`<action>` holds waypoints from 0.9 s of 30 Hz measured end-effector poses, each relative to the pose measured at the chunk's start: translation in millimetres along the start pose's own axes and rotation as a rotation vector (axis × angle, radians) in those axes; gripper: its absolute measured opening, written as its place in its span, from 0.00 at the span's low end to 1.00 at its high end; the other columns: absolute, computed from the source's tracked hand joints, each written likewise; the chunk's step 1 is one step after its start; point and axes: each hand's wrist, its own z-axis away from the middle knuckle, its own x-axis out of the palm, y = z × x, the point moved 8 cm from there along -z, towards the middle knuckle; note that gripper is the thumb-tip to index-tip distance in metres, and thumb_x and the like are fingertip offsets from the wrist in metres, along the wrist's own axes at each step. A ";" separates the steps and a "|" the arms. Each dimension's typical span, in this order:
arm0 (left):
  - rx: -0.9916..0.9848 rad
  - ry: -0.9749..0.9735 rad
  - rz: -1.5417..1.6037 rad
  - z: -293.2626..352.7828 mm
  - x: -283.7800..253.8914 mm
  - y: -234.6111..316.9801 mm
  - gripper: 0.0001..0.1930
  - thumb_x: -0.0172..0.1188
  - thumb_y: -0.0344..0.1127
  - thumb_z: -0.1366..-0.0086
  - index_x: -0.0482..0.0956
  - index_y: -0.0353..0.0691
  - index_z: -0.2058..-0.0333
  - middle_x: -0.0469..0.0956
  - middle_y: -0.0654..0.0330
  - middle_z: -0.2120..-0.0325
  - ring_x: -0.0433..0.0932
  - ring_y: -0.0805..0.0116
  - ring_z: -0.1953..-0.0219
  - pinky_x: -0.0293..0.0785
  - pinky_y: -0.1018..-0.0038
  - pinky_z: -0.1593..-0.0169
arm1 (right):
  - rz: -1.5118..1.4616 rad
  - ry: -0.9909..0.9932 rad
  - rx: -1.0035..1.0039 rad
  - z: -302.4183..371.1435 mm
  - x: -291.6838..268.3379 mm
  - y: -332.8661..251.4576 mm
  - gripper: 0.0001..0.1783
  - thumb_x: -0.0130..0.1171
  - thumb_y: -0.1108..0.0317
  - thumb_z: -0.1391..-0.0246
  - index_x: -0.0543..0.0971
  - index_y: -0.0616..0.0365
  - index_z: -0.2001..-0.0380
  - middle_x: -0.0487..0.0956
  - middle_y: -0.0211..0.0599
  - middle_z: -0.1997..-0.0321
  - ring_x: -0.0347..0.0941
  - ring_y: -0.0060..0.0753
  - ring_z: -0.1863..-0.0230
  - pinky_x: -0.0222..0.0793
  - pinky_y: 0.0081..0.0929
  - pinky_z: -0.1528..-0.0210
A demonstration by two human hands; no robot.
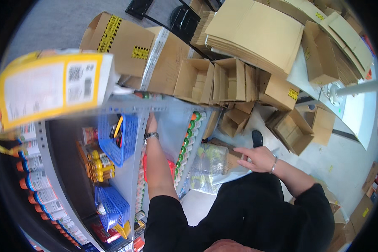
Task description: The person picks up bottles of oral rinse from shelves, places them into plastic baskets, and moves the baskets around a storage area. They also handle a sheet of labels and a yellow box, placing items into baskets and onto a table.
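Note:
My left hand (151, 123) reaches into the grey metal shelf (164, 126) on my left, with a watch on the wrist. A shelf edge and the poor angle hide its fingers, so what it touches cannot be made out. Below that forearm shows a red basket (146, 169). Beside it runs a row of white bottles with green and orange caps (184, 150). My right hand (258, 159) is in front of my body, its fingers bent over a thin white sheet (233, 177). A clear plastic-wrapped pack (208, 166) lies just beyond the sheet.
Blue baskets (118, 140) and yellow bottles (100, 166) stand on the shelf, orange-capped bottles (40, 180) at far left. A yellow-edged label holder (52, 86) juts out close by. Open cardboard boxes (195, 80) and stacked flat cardboard (254, 31) fill the far side.

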 end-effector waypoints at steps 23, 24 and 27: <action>0.318 0.106 0.034 135.9 -50.1 50.9 0.20 0.78 0.30 0.58 0.80 0.39 0.65 0.77 0.57 0.69 0.76 0.60 0.65 0.74 0.67 0.58 | -0.015 -0.158 -0.116 -113.7 -1.1 31.7 0.42 0.55 0.42 0.41 0.55 0.44 0.30 0.75 0.40 0.41 0.80 0.49 0.58 0.77 0.44 0.61; 0.357 -0.010 0.080 152.0 -42.5 60.1 0.20 0.79 0.31 0.58 0.80 0.38 0.65 0.76 0.58 0.70 0.76 0.61 0.67 0.73 0.67 0.60 | -0.006 -0.192 -0.136 -124.0 9.2 25.2 0.43 0.55 0.42 0.42 0.53 0.44 0.29 0.72 0.41 0.37 0.80 0.50 0.56 0.77 0.44 0.59; 0.367 -0.298 0.278 199.0 -25.6 98.2 0.21 0.80 0.33 0.59 0.80 0.38 0.66 0.75 0.59 0.70 0.75 0.62 0.68 0.72 0.68 0.62 | -0.026 -0.329 -0.150 -138.1 48.7 15.6 0.51 0.61 0.39 0.50 0.52 0.44 0.29 0.72 0.40 0.36 0.80 0.50 0.53 0.76 0.46 0.54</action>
